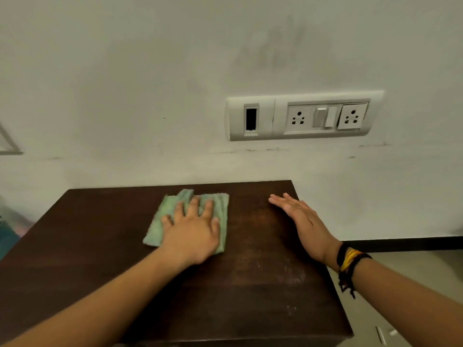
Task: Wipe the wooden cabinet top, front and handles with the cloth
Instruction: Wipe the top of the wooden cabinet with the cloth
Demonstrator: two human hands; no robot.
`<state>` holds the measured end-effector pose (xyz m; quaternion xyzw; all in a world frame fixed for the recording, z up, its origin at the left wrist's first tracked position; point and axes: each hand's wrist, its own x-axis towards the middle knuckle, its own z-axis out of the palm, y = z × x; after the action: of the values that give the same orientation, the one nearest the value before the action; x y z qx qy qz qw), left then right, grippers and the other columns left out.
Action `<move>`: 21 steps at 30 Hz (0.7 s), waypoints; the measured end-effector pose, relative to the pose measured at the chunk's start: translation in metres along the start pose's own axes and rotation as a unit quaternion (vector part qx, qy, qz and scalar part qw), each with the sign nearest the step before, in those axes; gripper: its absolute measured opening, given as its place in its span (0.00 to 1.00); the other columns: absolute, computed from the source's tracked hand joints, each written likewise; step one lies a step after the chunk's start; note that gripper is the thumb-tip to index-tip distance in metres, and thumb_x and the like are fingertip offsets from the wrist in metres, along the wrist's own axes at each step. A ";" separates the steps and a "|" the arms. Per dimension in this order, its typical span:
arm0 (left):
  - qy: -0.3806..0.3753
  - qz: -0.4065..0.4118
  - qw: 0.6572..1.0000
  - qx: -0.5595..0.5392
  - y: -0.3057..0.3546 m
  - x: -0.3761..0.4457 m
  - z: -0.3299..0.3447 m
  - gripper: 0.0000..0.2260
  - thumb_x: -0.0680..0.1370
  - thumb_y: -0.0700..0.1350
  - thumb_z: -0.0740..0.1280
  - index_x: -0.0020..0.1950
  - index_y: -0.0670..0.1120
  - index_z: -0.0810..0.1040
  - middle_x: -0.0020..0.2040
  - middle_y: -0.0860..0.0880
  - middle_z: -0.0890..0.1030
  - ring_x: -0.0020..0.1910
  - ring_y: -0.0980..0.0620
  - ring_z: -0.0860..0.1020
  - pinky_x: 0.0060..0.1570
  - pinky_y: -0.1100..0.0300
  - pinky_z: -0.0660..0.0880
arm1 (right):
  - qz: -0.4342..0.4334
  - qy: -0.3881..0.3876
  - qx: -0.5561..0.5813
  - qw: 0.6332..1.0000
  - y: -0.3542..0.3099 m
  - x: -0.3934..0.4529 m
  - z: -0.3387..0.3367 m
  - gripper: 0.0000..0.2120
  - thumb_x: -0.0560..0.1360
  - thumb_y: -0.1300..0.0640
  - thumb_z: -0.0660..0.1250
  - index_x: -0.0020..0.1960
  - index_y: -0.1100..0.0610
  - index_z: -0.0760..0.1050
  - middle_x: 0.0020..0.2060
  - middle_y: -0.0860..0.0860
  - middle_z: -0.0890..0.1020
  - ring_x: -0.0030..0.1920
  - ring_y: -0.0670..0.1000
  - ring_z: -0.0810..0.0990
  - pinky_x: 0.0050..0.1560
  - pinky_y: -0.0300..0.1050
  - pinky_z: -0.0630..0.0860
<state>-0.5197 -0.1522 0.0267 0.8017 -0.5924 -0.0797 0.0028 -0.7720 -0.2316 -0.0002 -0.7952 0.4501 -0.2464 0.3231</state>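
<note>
Cloth (190, 216): lies toward the back of the cabinet top (100, 246).
Left hand (193, 234): spread flat, pressing it down so it drags dust.
Right hand (300, 219): released, empty, at the right edge, probably steadying me.

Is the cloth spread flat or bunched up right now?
Mostly flat, loosely folded. The green cloth lies on the cabinet top under the spread left hand, with ridged folds showing along its far edge.

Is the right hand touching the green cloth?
Apart. In the head view the right hand is at the cabinet's right side, with bare dark wood plainly between it and the green cloth.
</note>
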 end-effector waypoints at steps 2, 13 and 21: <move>-0.006 0.119 0.993 -0.003 0.048 -0.008 0.004 0.26 0.84 0.60 0.45 0.82 0.60 0.46 0.84 0.52 0.46 0.82 0.42 0.44 0.76 0.34 0.45 | 0.011 0.007 0.018 1.000 0.002 0.002 -0.004 0.30 0.79 0.40 0.40 0.74 0.42 0.68 0.74 0.37 0.68 0.77 0.37 0.56 0.78 0.42 0.45; -0.022 0.145 0.989 -0.027 0.112 0.000 0.008 0.26 0.84 0.58 0.46 0.82 0.56 0.47 0.83 0.50 0.46 0.81 0.41 0.43 0.74 0.31 0.42 | 0.041 0.019 0.151 0.987 -0.003 -0.008 -0.006 0.38 0.72 0.23 0.34 0.76 0.35 0.58 0.70 0.26 0.57 0.72 0.26 0.51 0.69 0.25 0.43; -0.008 0.094 0.995 -0.013 0.093 0.002 0.005 0.27 0.84 0.58 0.46 0.82 0.57 0.46 0.84 0.50 0.45 0.81 0.41 0.42 0.76 0.34 0.42 | 0.068 0.027 0.203 0.976 -0.001 -0.004 -0.005 0.35 0.77 0.30 0.35 0.79 0.39 0.57 0.76 0.34 0.56 0.76 0.37 0.51 0.74 0.36 0.45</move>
<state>-0.6084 -0.1814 0.0305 0.7415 -0.6642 -0.0936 0.0162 -0.7768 -0.2289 0.0038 -0.6737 0.4526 -0.3309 0.4815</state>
